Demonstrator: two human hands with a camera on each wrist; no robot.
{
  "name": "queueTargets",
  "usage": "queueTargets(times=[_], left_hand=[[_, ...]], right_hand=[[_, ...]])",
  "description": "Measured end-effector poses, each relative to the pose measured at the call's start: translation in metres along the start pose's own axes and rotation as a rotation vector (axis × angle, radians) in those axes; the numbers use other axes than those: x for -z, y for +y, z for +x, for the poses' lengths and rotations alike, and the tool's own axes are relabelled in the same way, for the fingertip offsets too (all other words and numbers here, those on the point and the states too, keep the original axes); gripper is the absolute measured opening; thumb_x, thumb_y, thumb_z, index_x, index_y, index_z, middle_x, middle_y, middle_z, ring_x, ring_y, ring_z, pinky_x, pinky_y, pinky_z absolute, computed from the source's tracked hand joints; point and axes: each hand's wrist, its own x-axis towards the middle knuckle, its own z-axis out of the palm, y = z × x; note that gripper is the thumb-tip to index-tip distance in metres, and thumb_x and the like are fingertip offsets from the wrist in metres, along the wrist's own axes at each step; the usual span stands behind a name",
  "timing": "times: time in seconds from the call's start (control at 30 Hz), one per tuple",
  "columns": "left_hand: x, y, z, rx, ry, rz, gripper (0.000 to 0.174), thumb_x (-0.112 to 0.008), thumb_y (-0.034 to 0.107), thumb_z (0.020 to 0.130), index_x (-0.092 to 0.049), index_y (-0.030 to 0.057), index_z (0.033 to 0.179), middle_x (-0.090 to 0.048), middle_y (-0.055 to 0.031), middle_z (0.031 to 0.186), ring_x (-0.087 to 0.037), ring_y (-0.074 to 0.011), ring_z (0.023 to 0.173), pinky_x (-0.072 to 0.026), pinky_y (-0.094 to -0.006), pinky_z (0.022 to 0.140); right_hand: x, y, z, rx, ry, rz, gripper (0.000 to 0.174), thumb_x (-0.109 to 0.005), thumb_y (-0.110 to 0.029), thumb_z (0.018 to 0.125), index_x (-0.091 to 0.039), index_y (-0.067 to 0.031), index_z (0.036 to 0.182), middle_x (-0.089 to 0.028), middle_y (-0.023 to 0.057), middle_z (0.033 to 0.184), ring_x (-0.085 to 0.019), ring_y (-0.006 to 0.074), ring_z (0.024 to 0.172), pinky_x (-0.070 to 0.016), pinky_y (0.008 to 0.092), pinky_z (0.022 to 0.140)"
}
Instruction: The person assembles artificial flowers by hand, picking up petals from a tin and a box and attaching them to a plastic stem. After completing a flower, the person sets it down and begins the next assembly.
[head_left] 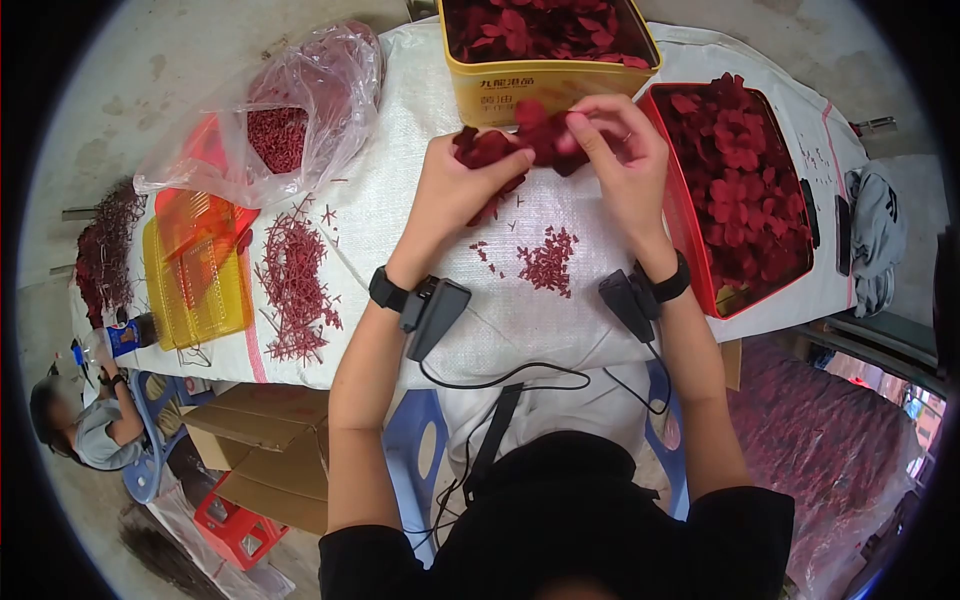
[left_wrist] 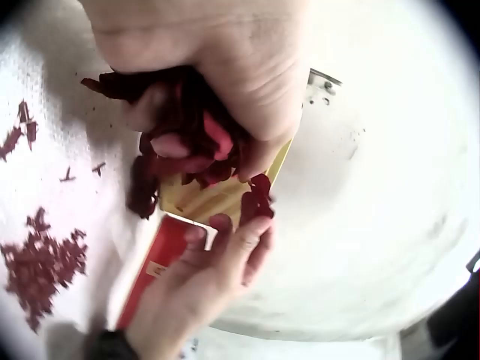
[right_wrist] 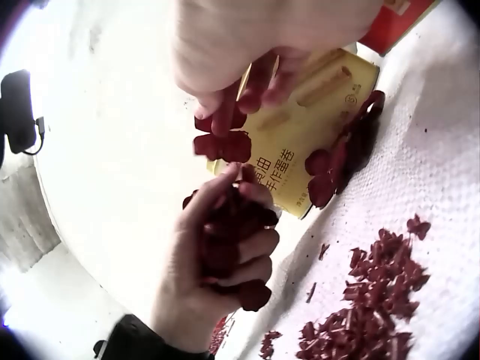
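Note:
In the head view the left hand grips a bunch of dark red petal pieces, fingers curled round them. The right hand is just beside it, thumb and fingertips on a dark red flower piece between the hands. The left wrist view shows the right hand pinching a small red piece close to the left thumb. The right wrist view shows the left hand wrapped round its bunch, with the right hand above, holding petals.
A yellow tin of red flowers stands ahead, a red tin of flowers to the right. On the white cloth lie small red bits, a stem pile, a yellow lid and a plastic bag. Another person sits left.

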Motion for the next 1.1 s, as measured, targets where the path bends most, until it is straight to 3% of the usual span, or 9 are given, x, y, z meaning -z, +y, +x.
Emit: queueTargets(times=[0.13, 0.37, 0.4, 0.5, 0.6, 0.7, 0.73, 0.93, 1.1], left_hand=[[0.011, 0.004, 0.002, 0.155, -0.047, -0.446, 0.036, -0.065, 0.034, 0.091, -0.06, 0.0019, 0.107, -0.068, -0.0075, 0.087, -0.064, -0.0138, 0.07, -0.048, -0.0231, 0.058], [0.011, -0.006, 0.007, 0.087, -0.007, -0.655, 0.034, -0.069, 0.031, 0.089, -0.061, 0.0028, 0.106, -0.067, -0.0076, 0.092, -0.062, -0.0128, 0.074, -0.0481, -0.0251, 0.062], [0.013, -0.006, 0.007, 0.068, 0.007, -0.613, 0.03, -0.07, 0.027, 0.088, -0.061, 0.0031, 0.104, -0.066, -0.0072, 0.091, -0.062, -0.0121, 0.071, -0.0469, -0.0241, 0.06], [0.016, -0.001, 0.004, 0.064, 0.078, -0.641, 0.016, -0.071, 0.013, 0.084, -0.06, 0.0051, 0.092, -0.064, -0.0036, 0.081, -0.055, -0.008, 0.058, -0.0388, -0.0204, 0.048], [0.026, 0.004, 0.008, -0.012, 0.169, -0.7, 0.014, -0.071, 0.012, 0.083, -0.059, 0.0059, 0.088, -0.059, -0.0012, 0.075, -0.049, -0.0069, 0.053, -0.0348, -0.0211, 0.046], [0.029, 0.006, 0.008, -0.067, 0.196, -0.633, 0.014, -0.072, 0.013, 0.083, -0.059, 0.0064, 0.084, -0.059, -0.001, 0.073, -0.049, -0.0075, 0.053, -0.0359, -0.0221, 0.047], [0.029, 0.006, 0.009, -0.064, 0.189, -0.633, 0.015, -0.073, 0.013, 0.082, -0.059, 0.0069, 0.081, -0.058, -0.0009, 0.072, -0.05, -0.0083, 0.054, -0.0375, -0.0232, 0.048], [0.023, 0.005, 0.005, -0.054, 0.167, -0.622, 0.017, -0.075, 0.008, 0.079, -0.058, 0.0069, 0.079, -0.06, -0.0014, 0.071, -0.056, -0.0087, 0.059, -0.0401, -0.0227, 0.049], [0.021, 0.005, 0.004, -0.119, 0.166, -0.478, 0.016, -0.076, 0.01, 0.08, -0.061, 0.004, 0.078, -0.062, -0.0023, 0.069, -0.055, -0.0078, 0.056, -0.0408, -0.0231, 0.048]], right_hand=[[-0.001, -0.003, -0.002, 0.126, -0.048, -0.154, 0.008, -0.069, -0.007, 0.085, -0.068, -0.0038, 0.093, -0.069, 0.0016, 0.087, -0.063, 0.0069, 0.067, -0.045, 0.019, 0.057], [-0.004, 0.002, -0.004, 0.215, -0.119, -0.23, 0.012, -0.07, -0.005, 0.083, -0.068, -0.0047, 0.094, -0.067, 0.0025, 0.084, -0.062, 0.0076, 0.068, -0.045, 0.02, 0.059], [-0.004, 0.001, -0.004, 0.274, -0.129, -0.296, 0.012, -0.07, -0.005, 0.082, -0.068, -0.0052, 0.094, -0.066, 0.0023, 0.083, -0.061, 0.0075, 0.068, -0.0448, 0.0204, 0.059], [-0.007, -0.012, -0.007, 0.069, -0.233, -0.231, 0.012, -0.071, -0.008, 0.082, -0.068, -0.0077, 0.094, -0.066, 0.0015, 0.082, -0.056, 0.008, 0.061, -0.0442, 0.0227, 0.057], [-0.009, -0.014, -0.009, -0.044, -0.481, -0.301, 0.014, -0.072, -0.012, 0.08, -0.068, -0.0098, 0.094, -0.066, 0.0007, 0.085, -0.055, 0.0138, 0.067, -0.0467, 0.0285, 0.062], [-0.017, 0.004, -0.017, 0.31, -0.684, -0.422, 0.016, -0.072, -0.015, 0.078, -0.069, -0.0095, 0.093, -0.065, 0.0008, 0.086, -0.055, 0.0207, 0.081, -0.0478, 0.0335, 0.072], [-0.02, 0.005, -0.02, 0.255, -0.765, -0.398, 0.016, -0.072, -0.017, 0.077, -0.069, -0.0095, 0.091, -0.064, 0.0004, 0.087, -0.053, 0.0249, 0.092, -0.0458, 0.0364, 0.081], [-0.021, 0.009, -0.023, 0.326, -0.818, -0.497, 0.016, -0.072, -0.02, 0.077, -0.07, -0.0097, 0.088, -0.062, 0.0019, 0.089, -0.053, 0.0223, 0.094, -0.0441, 0.0355, 0.086], [-0.024, 0.009, -0.022, 0.261, -0.763, -0.393, 0.013, -0.071, -0.012, 0.078, -0.067, -0.0077, 0.089, -0.062, 0.0032, 0.087, -0.056, 0.0212, 0.087, -0.0472, 0.0326, 0.078]])
